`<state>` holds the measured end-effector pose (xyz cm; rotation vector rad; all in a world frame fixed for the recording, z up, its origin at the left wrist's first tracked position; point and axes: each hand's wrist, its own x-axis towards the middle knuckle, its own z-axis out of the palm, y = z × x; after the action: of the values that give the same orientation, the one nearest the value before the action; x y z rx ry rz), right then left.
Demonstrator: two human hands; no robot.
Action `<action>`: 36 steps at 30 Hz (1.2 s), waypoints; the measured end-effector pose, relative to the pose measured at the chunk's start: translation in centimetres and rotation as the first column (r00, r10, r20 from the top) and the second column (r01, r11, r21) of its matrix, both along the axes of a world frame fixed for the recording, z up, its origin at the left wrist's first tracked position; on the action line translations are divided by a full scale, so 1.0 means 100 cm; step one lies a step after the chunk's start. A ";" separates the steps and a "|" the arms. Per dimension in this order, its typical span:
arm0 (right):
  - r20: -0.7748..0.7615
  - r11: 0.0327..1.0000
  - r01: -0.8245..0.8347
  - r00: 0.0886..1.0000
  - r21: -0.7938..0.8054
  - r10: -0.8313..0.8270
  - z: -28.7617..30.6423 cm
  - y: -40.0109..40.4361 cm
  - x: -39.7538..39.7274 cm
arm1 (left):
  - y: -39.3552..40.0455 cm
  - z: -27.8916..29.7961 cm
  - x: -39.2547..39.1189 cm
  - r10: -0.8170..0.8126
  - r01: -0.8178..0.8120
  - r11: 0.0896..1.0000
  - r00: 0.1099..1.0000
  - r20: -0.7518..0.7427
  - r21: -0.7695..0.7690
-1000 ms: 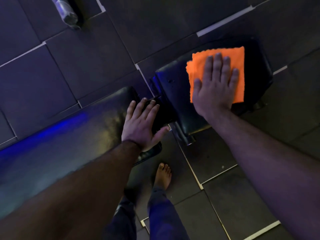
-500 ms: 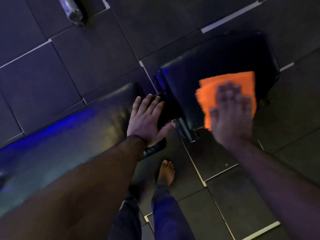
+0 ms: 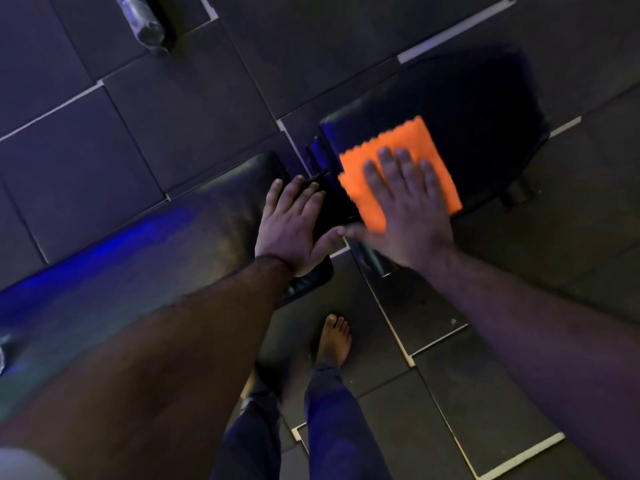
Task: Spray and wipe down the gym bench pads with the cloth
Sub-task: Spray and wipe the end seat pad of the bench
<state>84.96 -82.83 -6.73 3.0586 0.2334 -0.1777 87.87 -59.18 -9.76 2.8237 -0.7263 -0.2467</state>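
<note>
A folded orange cloth (image 3: pixel 407 143) lies on the black seat pad (image 3: pixel 478 109) at the right, near its left end. My right hand (image 3: pixel 405 209) presses flat on the cloth, fingers spread. My left hand (image 3: pixel 294 223) rests flat on the near end of the long black back pad (image 3: pixel 145 258), fingers apart, holding nothing. The two thumbs almost touch over the gap between the pads. No spray bottle can be made out for certain.
Dark floor tiles with pale joints surround the bench. A wrapped cylindrical object (image 3: pixel 143 20) lies on the floor at the top left. My bare foot (image 3: pixel 334 337) stands below the gap between the pads. A bench leg (image 3: pixel 519 192) shows at the right.
My right hand slid the cloth from the far part of the seat pad toward its near right, then across to the pad's left end. My left hand stayed on the back pad.
</note>
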 end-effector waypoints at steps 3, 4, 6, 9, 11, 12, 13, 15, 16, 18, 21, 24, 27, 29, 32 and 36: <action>-0.048 0.995 -0.050 0.998 -0.081 0.046 -0.004 -0.030 -0.050 | 0.000 -0.002 -0.001 -0.002 0.002 1.000 1.000 -0.006 0.005; -0.034 0.994 -0.071 0.997 -0.078 0.068 -0.004 -0.037 -0.053 | 0.000 -0.002 -0.001 -0.001 0.001 1.000 1.000 -0.002 0.006; -0.025 0.993 -0.109 0.994 -0.036 0.108 -0.001 -0.046 -0.051 | 0.000 -0.002 0.000 0.004 -0.004 1.000 1.000 -0.002 0.005; -0.090 0.992 -0.119 0.989 -0.034 0.116 0.004 -0.040 -0.053 | -0.001 0.000 0.000 0.012 -0.012 1.000 1.000 -0.028 -0.003; -0.091 0.997 -0.082 0.992 0.004 0.082 0.008 -0.025 -0.058 | -0.001 0.003 0.000 0.011 -0.012 1.000 0.999 -0.047 -0.020; -0.094 0.996 -0.073 0.993 0.043 0.077 0.011 -0.014 -0.058 | -0.001 0.005 0.000 0.007 -0.009 0.999 0.998 -0.056 -0.037; -0.122 0.992 -0.092 0.987 0.085 0.102 0.011 -0.001 -0.058 | -0.001 0.007 0.001 0.004 -0.008 0.998 0.998 -0.069 -0.064; -0.270 0.963 -0.217 0.929 0.158 0.254 0.004 0.029 -0.065 | -0.001 0.014 0.002 -0.001 -0.015 0.988 0.994 -0.111 -0.151; -0.357 0.951 -0.241 0.885 0.195 0.298 0.000 0.045 -0.072 | 0.000 0.018 0.002 0.000 -0.030 0.977 0.990 -0.142 -0.212; -0.457 0.963 -0.020 0.877 0.269 0.146 0.000 0.068 -0.091 | 0.005 0.027 0.003 0.003 -0.080 0.928 0.978 -0.209 -0.364; -0.460 0.598 0.613 0.788 0.517 -0.410 0.010 0.092 -0.112 | 0.021 0.041 -0.002 0.068 -0.195 0.847 0.962 -0.263 -0.495; -0.617 0.016 0.741 0.571 0.671 -0.541 0.046 0.127 -0.103 | 0.047 0.055 -0.016 0.241 -0.375 0.742 0.923 -0.300 -0.556; -0.716 -0.321 0.664 0.489 0.676 -0.498 0.082 0.165 -0.079 | 0.089 0.064 -0.036 0.397 -0.498 0.585 0.864 -0.309 -0.640; -0.735 -0.423 0.603 0.513 0.676 -0.443 0.099 0.193 -0.063 | 0.124 0.070 -0.049 0.482 -0.569 0.489 0.808 -0.339 -0.661; -0.720 -0.340 0.635 0.609 0.694 -0.334 0.118 0.243 -0.044 | 0.178 0.085 -0.074 0.597 -0.643 0.332 0.709 -0.374 -0.690; -0.676 -0.070 0.676 0.715 0.734 -0.177 0.129 0.329 -0.029 | 0.257 0.102 -0.116 0.748 -0.693 0.159 0.549 -0.373 -0.703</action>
<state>82.04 -49.97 6.14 4.2119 -1.4080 -1.1554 76.32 -33.46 0.48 1.9058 0.5380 0.3005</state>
